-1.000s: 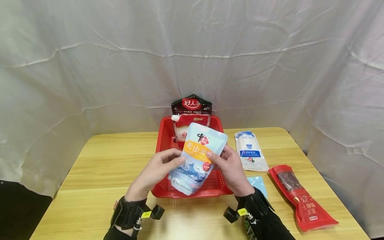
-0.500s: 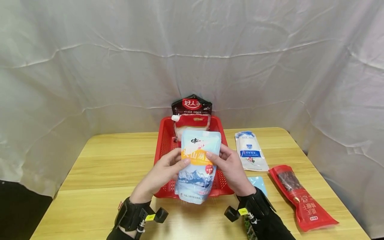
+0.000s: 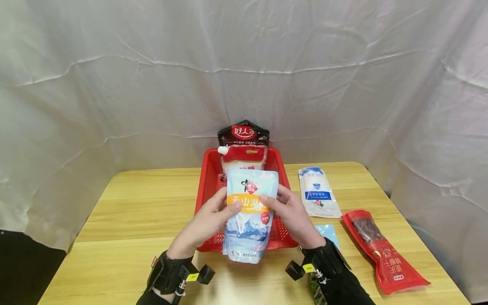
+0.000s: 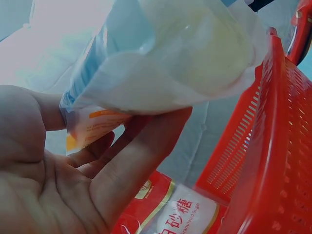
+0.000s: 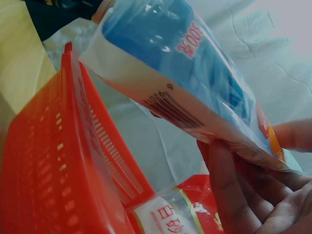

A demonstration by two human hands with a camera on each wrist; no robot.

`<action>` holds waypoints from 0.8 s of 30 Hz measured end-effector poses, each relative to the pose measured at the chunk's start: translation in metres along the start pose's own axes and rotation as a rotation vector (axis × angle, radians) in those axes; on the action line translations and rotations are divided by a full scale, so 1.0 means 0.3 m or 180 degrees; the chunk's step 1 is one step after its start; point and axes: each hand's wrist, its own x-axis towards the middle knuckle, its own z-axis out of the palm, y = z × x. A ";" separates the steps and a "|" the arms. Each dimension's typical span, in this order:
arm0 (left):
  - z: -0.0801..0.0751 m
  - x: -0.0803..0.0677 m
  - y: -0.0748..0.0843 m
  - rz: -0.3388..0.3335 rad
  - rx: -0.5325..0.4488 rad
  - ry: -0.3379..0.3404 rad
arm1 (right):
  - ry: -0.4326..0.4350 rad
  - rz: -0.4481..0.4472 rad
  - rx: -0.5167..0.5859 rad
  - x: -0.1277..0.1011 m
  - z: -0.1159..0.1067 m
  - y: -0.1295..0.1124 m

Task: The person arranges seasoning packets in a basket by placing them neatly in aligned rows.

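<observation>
A light blue salt pouch (image 3: 249,231) with an orange band and a snowy mountain print is held upright, front toward the head camera. My left hand (image 3: 207,222) grips its left side, thumb on the front and fingers behind. On the other side my right hand (image 3: 293,216) grips it the same way. In the left wrist view the pouch (image 4: 161,63) shows its pale underside; in the right wrist view a barcode runs along the pouch's side (image 5: 170,102). The red basket (image 3: 203,190) is below and behind the pouch. Inside it stand a spouted bag of granulated sugar (image 3: 244,156) and a black bag (image 3: 243,132).
To the basket's right lie a white-and-blue salt pouch (image 3: 319,192) and a long red packet (image 3: 385,254) with a clear window. A light blue packet (image 3: 328,234) and a green packet (image 3: 317,290) are partly hidden by my right forearm. A grey cloth (image 3: 244,84) hangs behind the table.
The pouch has turned from a tilt to nearly upright and come down slightly toward me. My left hand has shifted a little with it; the right has barely moved.
</observation>
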 end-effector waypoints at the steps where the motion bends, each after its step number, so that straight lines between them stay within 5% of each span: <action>1: 0.001 0.000 0.001 0.0006 0.0016 0.0004 | 0.0016 0.0013 -0.0034 0.000 -0.001 -0.004; 12: 0.018 -0.002 0.003 0.0094 0.0384 0.0091 | 0.0308 -0.0099 -0.0413 -0.005 -0.026 -0.059; 24: 0.032 -0.001 0.004 0.0131 0.0478 0.0031 | 0.0151 -0.0137 -0.1127 0.030 -0.063 -0.110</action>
